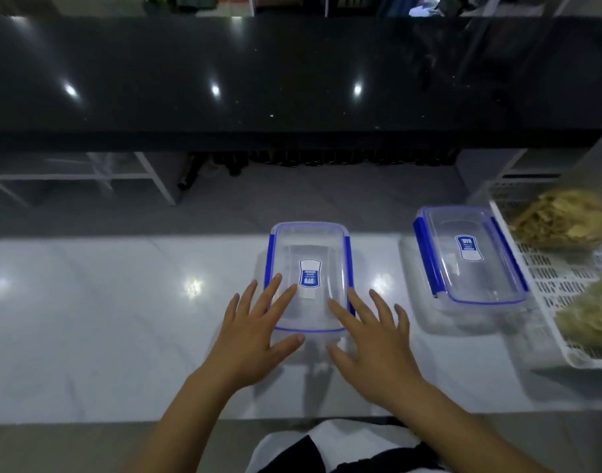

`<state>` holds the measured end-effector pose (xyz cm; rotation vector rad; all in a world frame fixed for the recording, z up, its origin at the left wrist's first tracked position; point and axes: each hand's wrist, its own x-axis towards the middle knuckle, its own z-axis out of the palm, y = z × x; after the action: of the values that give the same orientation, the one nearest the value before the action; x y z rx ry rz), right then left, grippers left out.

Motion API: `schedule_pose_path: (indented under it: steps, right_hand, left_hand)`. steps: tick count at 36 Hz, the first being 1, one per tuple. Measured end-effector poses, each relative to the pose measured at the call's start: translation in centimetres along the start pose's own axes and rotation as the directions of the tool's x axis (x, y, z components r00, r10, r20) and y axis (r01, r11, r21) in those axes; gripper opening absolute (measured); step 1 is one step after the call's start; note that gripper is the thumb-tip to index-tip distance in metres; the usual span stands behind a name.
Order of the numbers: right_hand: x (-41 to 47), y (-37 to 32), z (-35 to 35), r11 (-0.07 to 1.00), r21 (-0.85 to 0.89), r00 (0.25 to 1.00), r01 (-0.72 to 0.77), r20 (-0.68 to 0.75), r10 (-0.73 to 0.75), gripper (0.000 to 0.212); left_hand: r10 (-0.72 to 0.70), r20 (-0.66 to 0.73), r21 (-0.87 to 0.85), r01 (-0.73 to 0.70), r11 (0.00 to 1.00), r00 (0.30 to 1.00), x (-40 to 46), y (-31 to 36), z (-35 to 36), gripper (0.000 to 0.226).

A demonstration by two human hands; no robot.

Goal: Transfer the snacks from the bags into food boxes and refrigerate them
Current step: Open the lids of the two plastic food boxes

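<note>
Hands, left (250, 339) and right (369, 339), spread flat and holding nothing on the near lidded food box (309, 278) at counter centre, second box (470, 259) beside snack bags (562, 220) in tray (565, 291) right; likely unlatching blue clips next.

Dim, cool-toned indoor view with overhead spot glare

Three small bright reflections sit in a row on the glossy dark counter (292, 80), and softer glints repeat on the pale worktop (105, 319), so light falls from above. Faint shadows spread under both hands and beside the clear food boxes (308, 268). Detail is soft throughout, straight edges bow toward the frame borders, and the basket (565, 285) at the right edge smears.
</note>
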<state>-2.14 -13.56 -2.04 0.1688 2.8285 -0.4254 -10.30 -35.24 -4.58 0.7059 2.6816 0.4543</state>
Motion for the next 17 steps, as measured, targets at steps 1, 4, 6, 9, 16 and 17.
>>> schedule_pose_path:
  steps: [1, 4, 6, 9, 16, 17]
  right_hand:
    - [-0.2, -0.2, -0.1, 1.0, 0.024, 1.0, 0.014, 0.015, -0.015, 0.071]
    - [-0.4, -0.2, -1.0, 0.988, 0.145, 0.999, 0.051, 0.007, -0.053, 0.068]
    - [-0.3, 0.0, -1.7, 0.934, 0.355, 0.998, 0.045, -0.06, -0.025, 0.069]
    - [0.4, 0.7, -2.9, 0.738, 0.675, 0.98, -0.025, -0.129, 0.152, 0.065]
    - [2.8, 2.3, -4.7, 0.204, 0.919, 0.927, -0.337, 0.287, 0.241, 0.049]
    - [3.1, 2.3, -4.6, 0.193, 0.913, 0.921, -0.36, 0.315, 0.23, 0.049]
  left_hand:
    - [-0.011, 0.022, -0.017, 0.012, 1.0, 1.0, -0.5, -0.3, -0.3, 0.076]
    - [-0.015, 0.068, -0.194, 0.028, 0.981, 0.998, -1.6, -0.3, -1.5, 0.077]
    - [-0.042, -0.022, -0.438, 0.028, 0.899, 0.999, -2.0, -0.3, -2.4, 0.072]
    - [-0.257, -0.17, -0.7, 0.067, 0.711, 0.951, -1.7, -1.1, -3.6, 0.056]
    - [-0.381, 0.199, -0.93, 0.296, 0.218, 0.903, 0.4, -2.4, -4.5, 0.051]
    - [-0.363, 0.219, -0.926, 0.31, 0.214, 0.906, 0.6, -2.4, -4.5, 0.05]
